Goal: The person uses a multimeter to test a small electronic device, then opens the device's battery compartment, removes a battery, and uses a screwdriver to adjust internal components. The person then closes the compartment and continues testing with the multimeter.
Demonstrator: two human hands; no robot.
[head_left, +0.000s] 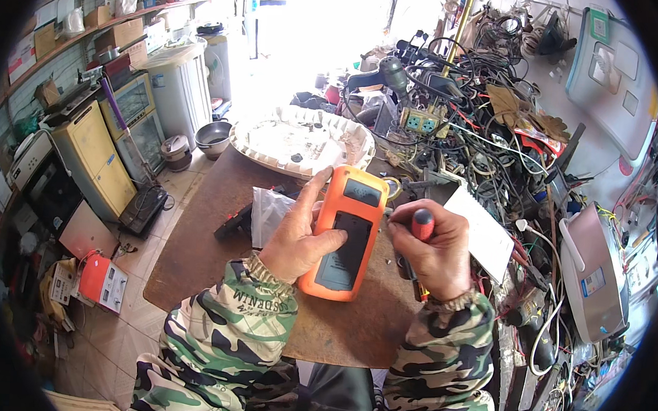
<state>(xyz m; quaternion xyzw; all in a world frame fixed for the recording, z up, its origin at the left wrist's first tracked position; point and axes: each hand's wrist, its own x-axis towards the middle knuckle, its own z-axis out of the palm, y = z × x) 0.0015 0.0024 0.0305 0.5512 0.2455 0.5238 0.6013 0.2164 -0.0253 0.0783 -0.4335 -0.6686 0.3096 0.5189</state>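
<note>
My left hand is closed around an orange-cased multimeter, its thumb pressed on the dark recessed panel. What looks like the back of the meter faces up, held above the brown table. Close to the meter's right side, my right hand grips a screwdriver by its red and black handle. The fingers hide most of the shaft, and whether the tip touches the case I cannot tell. Below that hand, a dark slim tool with red and yellow parts lies on the table.
A clear plastic bag lies left of the meter, beside a black object. Behind stands a round, whitish tray-like cover. Tangled cables and parts pile up at the right, with a white sheet at the table's edge.
</note>
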